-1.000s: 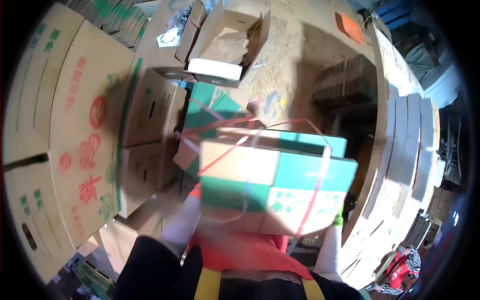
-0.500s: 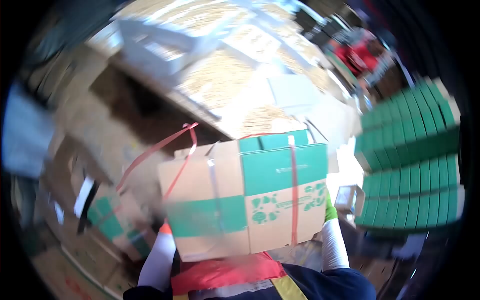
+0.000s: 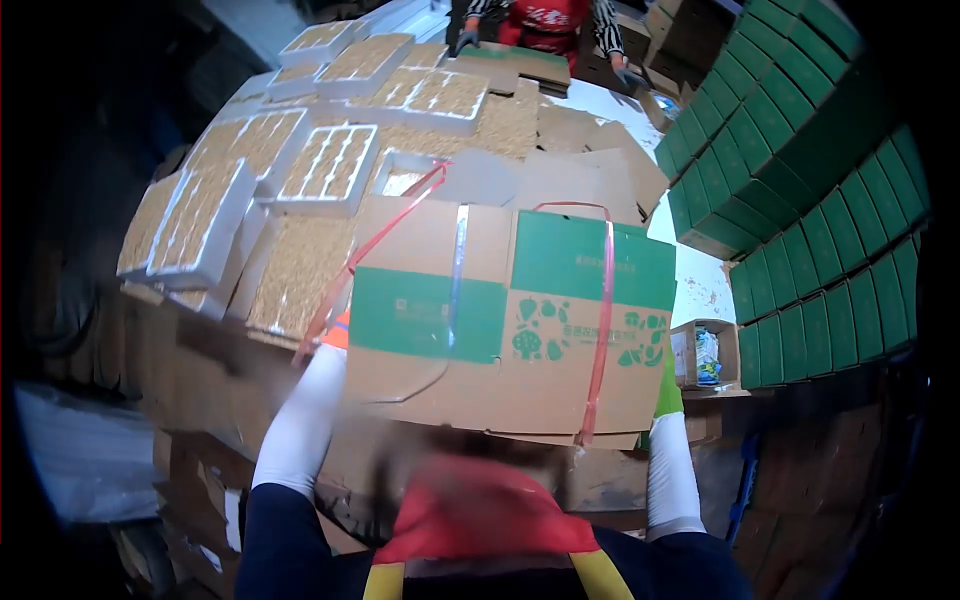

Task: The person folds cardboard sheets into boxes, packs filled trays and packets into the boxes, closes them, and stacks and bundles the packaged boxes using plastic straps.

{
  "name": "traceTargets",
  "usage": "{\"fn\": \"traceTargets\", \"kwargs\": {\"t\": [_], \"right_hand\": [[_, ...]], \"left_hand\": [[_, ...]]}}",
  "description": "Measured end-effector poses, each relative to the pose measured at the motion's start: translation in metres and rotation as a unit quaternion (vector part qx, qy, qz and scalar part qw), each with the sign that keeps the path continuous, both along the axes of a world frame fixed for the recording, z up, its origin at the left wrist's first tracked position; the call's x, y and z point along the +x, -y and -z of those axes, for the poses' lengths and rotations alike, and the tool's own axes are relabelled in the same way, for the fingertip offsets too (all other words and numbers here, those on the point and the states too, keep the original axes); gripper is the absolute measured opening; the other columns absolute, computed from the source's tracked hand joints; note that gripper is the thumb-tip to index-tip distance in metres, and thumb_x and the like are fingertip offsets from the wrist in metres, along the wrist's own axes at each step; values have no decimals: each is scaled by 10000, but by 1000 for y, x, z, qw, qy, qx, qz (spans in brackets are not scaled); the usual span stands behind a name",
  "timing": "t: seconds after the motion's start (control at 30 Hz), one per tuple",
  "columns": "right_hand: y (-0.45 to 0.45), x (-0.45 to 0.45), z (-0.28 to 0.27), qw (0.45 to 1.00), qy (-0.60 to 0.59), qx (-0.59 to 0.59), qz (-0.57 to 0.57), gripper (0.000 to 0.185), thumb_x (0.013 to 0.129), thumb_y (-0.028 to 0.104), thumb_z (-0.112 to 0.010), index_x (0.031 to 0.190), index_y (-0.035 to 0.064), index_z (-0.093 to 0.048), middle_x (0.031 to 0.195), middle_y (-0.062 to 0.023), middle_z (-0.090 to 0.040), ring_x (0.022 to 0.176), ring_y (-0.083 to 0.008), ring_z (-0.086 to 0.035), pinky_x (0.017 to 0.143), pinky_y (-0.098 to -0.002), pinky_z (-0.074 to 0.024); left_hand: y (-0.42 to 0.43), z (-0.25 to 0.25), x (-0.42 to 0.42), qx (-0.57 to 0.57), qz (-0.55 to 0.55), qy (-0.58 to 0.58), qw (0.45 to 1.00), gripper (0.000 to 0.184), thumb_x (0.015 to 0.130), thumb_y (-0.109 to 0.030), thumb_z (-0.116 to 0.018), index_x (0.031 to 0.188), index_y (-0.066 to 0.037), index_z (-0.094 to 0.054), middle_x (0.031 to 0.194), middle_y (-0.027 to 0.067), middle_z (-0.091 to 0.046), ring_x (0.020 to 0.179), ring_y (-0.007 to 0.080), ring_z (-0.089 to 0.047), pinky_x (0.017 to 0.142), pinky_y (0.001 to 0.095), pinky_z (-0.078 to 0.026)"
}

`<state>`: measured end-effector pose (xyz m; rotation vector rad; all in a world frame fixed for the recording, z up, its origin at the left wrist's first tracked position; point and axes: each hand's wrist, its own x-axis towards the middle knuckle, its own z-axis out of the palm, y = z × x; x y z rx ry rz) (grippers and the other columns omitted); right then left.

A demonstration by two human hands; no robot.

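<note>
1. Against the near side of the surface, seemingly, is a strapped cardboard bundle.
2. Left hand and right hand grip its opposite sides, fingers hidden.

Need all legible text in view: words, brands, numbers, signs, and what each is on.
None reads clearly enough to quote.
Cardboard bundle, upper green panel: line too small.
Same bundle, lower green panel: small print, too faint.
Same bundle, between the green fruit drawings: line too blurred.
Co-worker's red apron: pale characters, too blurred.
Packets in small box: any print too small.
</note>
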<state>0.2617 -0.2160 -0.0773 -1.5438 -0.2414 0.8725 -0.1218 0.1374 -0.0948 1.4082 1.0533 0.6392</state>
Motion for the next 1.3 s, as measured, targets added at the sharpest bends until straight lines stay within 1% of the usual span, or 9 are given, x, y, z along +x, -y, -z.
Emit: {"fn": "traceTargets", "kwargs": {"t": [0.43, 0.67, 1.0, 1.07, 1.13, 1.17, 1.23, 1.27, 1.3], "right_hand": [[3, 26, -44, 994, 9, -71, 80, 617, 952, 547, -400, 1263, 32, -536, 1123, -74, -606, 942, -177, -597, 763, -306, -500], [-61, -18, 43, 990, -92, -76, 72, 618, 952, 547, -401, 1262, 30, -536, 1121, -75, -607, 940, -177, -598, 758, -306, -501], [-51, -10, 52, 979, -113, -165, 22, 642, 948, 567, -388, 1250, 21, -541, 1092, -89, -625, 922, -181, -617, 729, -293, -510], [-38, 16, 77, 983, -82, -164, 2, 538, 945, 478, -479, 1231, 30, -561, 1059, -105, -650, 929, -195, -629, 761, -281, -504], [-30, 35, 92, 938, 276, -198, -75, 375, 915, 303, -586, 1178, 36, -605, 1056, -107, -666, 931, -199, -635, 783, -279, -499], [-59, 15, 27, 925, 293, -240, 26, 284, 859, 138, -638, 1126, 41, -638, 1057, -101, -674, 932, -190, -637, 807, -291, -496], [-69, 38, 5, 915, 358, -143, 115, 282, 830, 135, -665, 1095, 37, -650, 1045, -92, -675, 929, -171, -636, 817, -303, -499], [-87, 41, -16, 927, 342, -75, 133, 293, 821, 135, -673, 1096, 37, -649, 1030, -93, -677, 929, -167, -636, 819, -308, -499], [-110, 44, -22, 923, 374, -46, 81, 308, 821, 178, -677, 1092, 35, -649, 1022, -100, -675, 928, -185, -638, 808, -319, -498]], "left_hand": [[-23, 84, 152, -35, 186, -32, 981, 302, 950, -235, -507, 1144, -29, -615, 1074, 101, -651, 989, 227, -621, 856, 357, -502], [-54, 84, 43, -70, 147, -73, 984, 296, 949, -229, -511, 1136, -27, -620, 1066, 100, -655, 981, 225, -624, 852, 354, -503], [-57, 42, -9, -23, 126, -179, 975, 286, 947, -221, -517, 1125, -25, -628, 1054, 98, -660, 970, 222, -629, 846, 350, -505], [-56, 20, -36, 15, 98, -263, 960, 284, 947, -219, -518, 1123, -25, -629, 1052, 98, -661, 968, 221, -630, 845, 349, -505], [-57, -9, -63, 67, -40, -258, 963, 283, 947, -217, -519, 1120, -24, -631, 1049, 97, -662, 966, 220, -631, 844, 348, -506], [-60, -24, -64, 122, -116, -193, 967, 220, 929, -169, -545, 1036, -9, -651, 959, 78, -669, 878, 198, -634, 806, 321, -503], [-57, -76, -40, 285, -186, -177, 923, 156, 912, -102, -563, 970, 15, -648, 883, 72, -654, 794, 159, -609, 773, 270, -486], [-58, -90, -13, 368, -171, -88, 909, 127, 852, -75, -625, 960, -10, -645, 931, 102, -649, 883, 206, -604, 806, 324, -473], [-60, -105, 16, 469, -113, -147, 863, 260, 797, -107, -700, 1034, -27, -629, 1040, 120, -620, 1019, 254, -567, 874, 367, -451]]}}
